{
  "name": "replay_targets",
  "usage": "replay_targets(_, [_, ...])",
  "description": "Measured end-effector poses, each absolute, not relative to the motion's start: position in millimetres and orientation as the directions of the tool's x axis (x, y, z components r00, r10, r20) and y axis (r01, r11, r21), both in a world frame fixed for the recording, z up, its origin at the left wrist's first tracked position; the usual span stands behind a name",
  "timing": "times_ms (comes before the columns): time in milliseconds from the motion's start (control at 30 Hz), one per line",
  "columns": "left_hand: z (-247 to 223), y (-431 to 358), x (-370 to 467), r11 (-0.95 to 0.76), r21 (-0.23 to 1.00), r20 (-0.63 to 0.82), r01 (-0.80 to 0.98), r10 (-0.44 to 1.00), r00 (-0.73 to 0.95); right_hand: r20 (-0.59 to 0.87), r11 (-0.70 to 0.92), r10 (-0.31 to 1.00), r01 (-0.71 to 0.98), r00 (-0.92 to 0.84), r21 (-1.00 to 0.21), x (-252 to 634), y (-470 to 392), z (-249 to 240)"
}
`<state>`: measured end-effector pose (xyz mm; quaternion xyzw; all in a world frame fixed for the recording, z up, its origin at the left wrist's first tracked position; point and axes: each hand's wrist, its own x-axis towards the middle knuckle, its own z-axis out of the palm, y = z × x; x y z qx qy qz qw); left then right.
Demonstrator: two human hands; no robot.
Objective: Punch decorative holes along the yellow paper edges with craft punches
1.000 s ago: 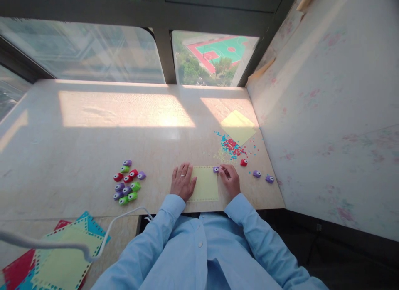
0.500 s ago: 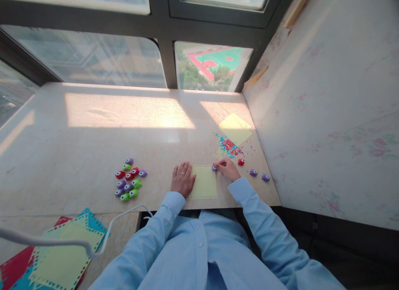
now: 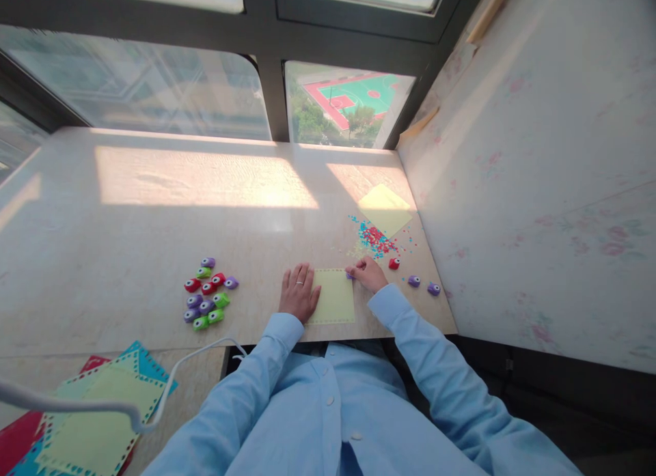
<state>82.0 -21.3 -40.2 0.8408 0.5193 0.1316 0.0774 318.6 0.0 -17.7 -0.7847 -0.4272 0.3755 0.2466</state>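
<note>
A pale yellow sheet of paper (image 3: 333,300) lies on the table in front of me, with small punched holes along its top and bottom edges. My left hand (image 3: 298,291) rests flat across the sheet's left edge, fingers stretched out, a ring on one finger. At the sheet's upper right corner, my right hand (image 3: 370,274) is closed on a small purple craft punch (image 3: 349,275), mostly covered by the fingers. Just right of that hand lie a red punch (image 3: 394,263) and two purple punches (image 3: 414,281).
Several purple, green and red punches (image 3: 206,305) cluster at left. Red, blue and yellow paper bits (image 3: 376,240) lie beside another yellow sheet (image 3: 385,206). Punched sheets (image 3: 102,414) and a white cable (image 3: 169,387) occupy the lower left. A papered wall (image 3: 538,189) bounds the right.
The camera view has shifted slightly. My right hand stays at the sheet's upper right corner, its fingers now covering more of the purple punch. My left hand stays put on the sheet.
</note>
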Motion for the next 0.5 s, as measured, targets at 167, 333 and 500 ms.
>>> replay_targets(167, [-39.8, -21.4, 82.3, -0.449, 0.275, 0.143, 0.85, 0.894, 0.426, -0.406, -0.546, 0.837, 0.517, 0.366, -0.659, 320.8, 5.6, -20.4])
replay_targets(333, [-40.9, -21.7, 82.4, -0.442, 0.304, 0.141, 0.844, 0.897, 0.419, -0.42, -0.556, 0.831, 0.543, 0.364, -0.629, 323.4, 8.9, -23.2])
replay_targets(500, [-41.3, -22.6, 82.4, -0.444, 0.31, 0.143, 0.841, 0.896, 0.421, -0.421, -0.548, 0.836, 0.567, 0.352, -0.615, 320.5, 10.7, -23.0])
